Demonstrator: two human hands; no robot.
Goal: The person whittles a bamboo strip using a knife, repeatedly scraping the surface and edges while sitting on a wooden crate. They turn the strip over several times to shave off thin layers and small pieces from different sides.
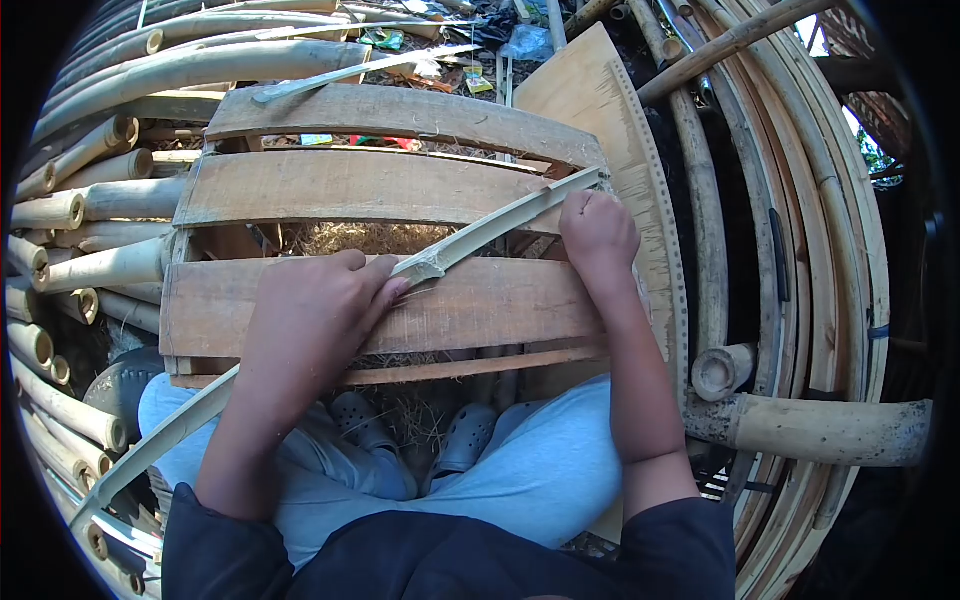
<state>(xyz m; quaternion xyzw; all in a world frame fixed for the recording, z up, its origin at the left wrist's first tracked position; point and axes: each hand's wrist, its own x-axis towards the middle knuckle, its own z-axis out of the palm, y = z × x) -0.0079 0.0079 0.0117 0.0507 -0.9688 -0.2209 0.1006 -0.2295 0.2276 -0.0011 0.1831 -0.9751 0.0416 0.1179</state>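
A long split bamboo strip (500, 222) runs from the lower left, across my lap, up over a wooden slatted crate (350, 185). My left hand (315, 310) presses down on the strip's middle against the crate's near slat, fingers curled over it; the strip is frayed just past my fingertips. My right hand (598, 230) is closed in a fist around the strip's upper end at the crate's right side. Whether it also holds a tool is hidden. I sit with grey trousers (540, 470) and grey clogs (465, 435) under the crate.
Stacked bamboo poles (90, 210) lie at the left and behind. Bent bamboo canes (800, 230) curve along the right, with a thick cut pole (820, 430) near my right knee. A plywood board (600, 95) leans behind the crate. Dry shavings lie beneath.
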